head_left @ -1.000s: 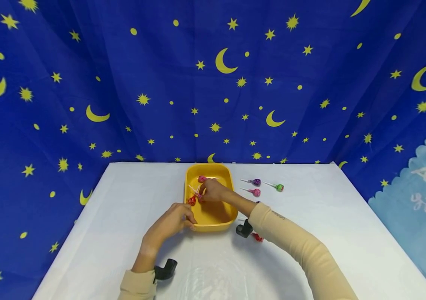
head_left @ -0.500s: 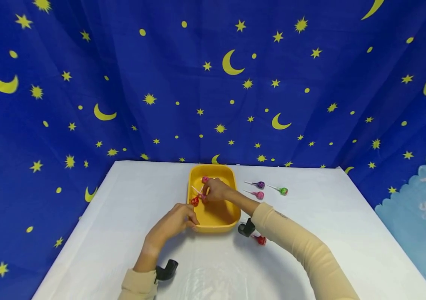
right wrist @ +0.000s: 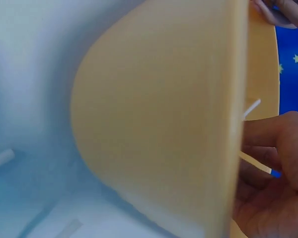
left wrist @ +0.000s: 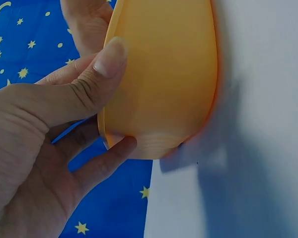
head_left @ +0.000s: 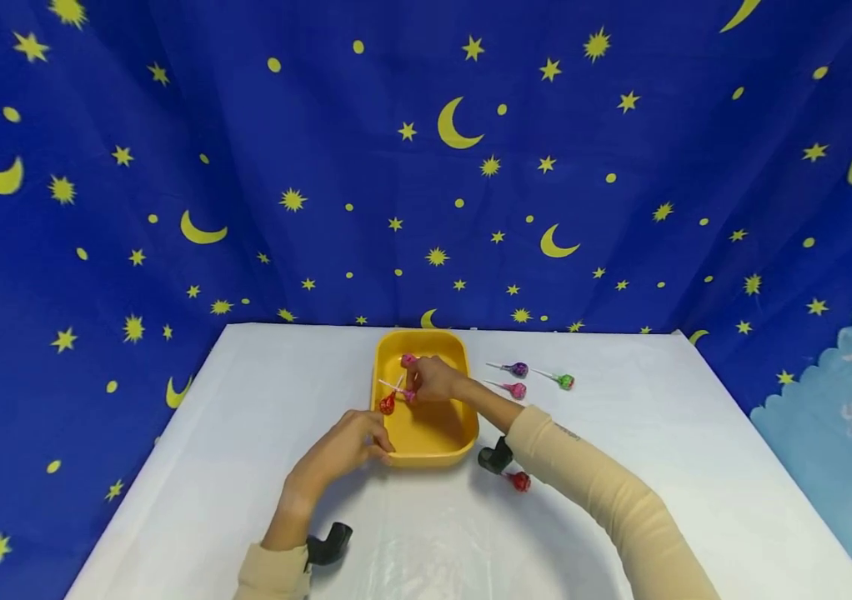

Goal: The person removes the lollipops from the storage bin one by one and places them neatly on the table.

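Tray [head_left: 463,429] gripped by left hand [head_left: 347,446] | right hand [head_left: 433,382] pinches lollipop [head_left: 405,392] | no readable writing

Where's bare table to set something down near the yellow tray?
Left of the yellow tray, the white table lies bare to its edge; also near the front edge between both arms. It is crowded right of the tray: three lollipops behind, red lollipop by the right sleeve.

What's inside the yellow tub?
Inside the yellow tub lie a red lollipop and a pink lollipop. The right hand reaches in and covers whatever lies beneath it.
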